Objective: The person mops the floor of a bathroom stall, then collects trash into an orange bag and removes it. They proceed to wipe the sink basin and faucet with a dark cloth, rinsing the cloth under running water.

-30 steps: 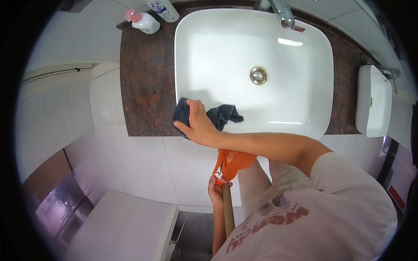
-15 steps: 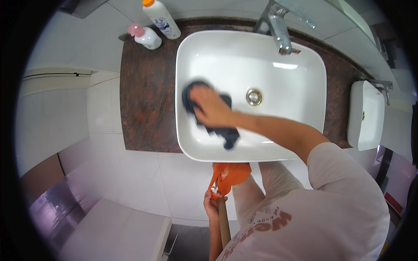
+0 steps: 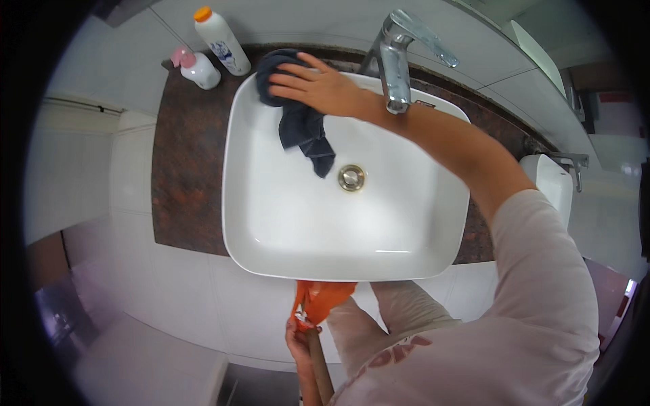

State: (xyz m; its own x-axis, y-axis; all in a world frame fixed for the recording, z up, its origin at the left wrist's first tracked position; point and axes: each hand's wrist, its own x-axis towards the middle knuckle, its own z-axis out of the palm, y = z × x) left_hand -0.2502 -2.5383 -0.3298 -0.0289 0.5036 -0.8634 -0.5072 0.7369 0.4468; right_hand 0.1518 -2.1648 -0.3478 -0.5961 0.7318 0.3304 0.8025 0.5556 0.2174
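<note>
A dark grey cloth (image 3: 302, 126) is bunched against the far left corner of the white sink (image 3: 238, 203), with its tail hanging down the inner wall towards the drain. My right hand (image 3: 317, 88) presses on the bunched part, fingers spread across it, and the forearm reaches over the basin below the tap. Below the sink's near edge, my left hand (image 3: 298, 340) is closed around an orange plastic bag (image 3: 328, 298) with something white at its gathered opening. A brown stick-like rod (image 3: 318, 362) runs beside that forearm; whether the hand also grips it is unclear.
A chrome tap (image 3: 396, 68) rises behind the basin on a dark reddish-brown countertop (image 3: 186, 176). At the back left stand a white bottle with an orange cap (image 3: 223, 44) and a white pump bottle with a pink top (image 3: 198, 70). A smaller sink (image 3: 552, 179) shows at right.
My right hand has moved the cloth from the left side of the basin up to its far left corner. My left hand still holds the orange bag. The view has shifted.
</note>
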